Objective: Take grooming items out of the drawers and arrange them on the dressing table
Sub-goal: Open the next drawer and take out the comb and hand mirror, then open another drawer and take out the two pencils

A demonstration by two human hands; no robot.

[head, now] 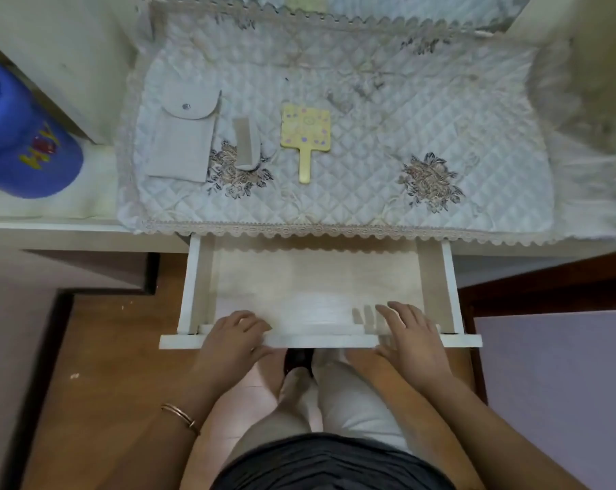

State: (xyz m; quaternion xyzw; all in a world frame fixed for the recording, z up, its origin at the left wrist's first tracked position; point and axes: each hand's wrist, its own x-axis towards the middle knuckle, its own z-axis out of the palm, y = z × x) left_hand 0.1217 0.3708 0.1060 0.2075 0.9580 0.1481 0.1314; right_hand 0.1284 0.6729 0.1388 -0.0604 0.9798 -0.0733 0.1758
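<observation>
A white drawer (200, 288) is pulled out under the dressing table and nothing lies in it. My left hand (228, 341) rests on the drawer's front panel at the left, fingers curled over its top edge. My right hand (411, 339) lies flat on the same panel at the right, fingers spread and reaching into the drawer. On the quilted cloth (388, 143) that covers the table lie a grey snap pouch (183, 139), a grey comb (248, 143) beside it, and a yellow hand mirror (304, 136) with its handle towards me.
A blue cap (20, 136) sits on the shelf at the left. White cabinet walls rise on both sides of the table. Below are a brown floor, my legs, and a lilac surface (554, 383) at the right.
</observation>
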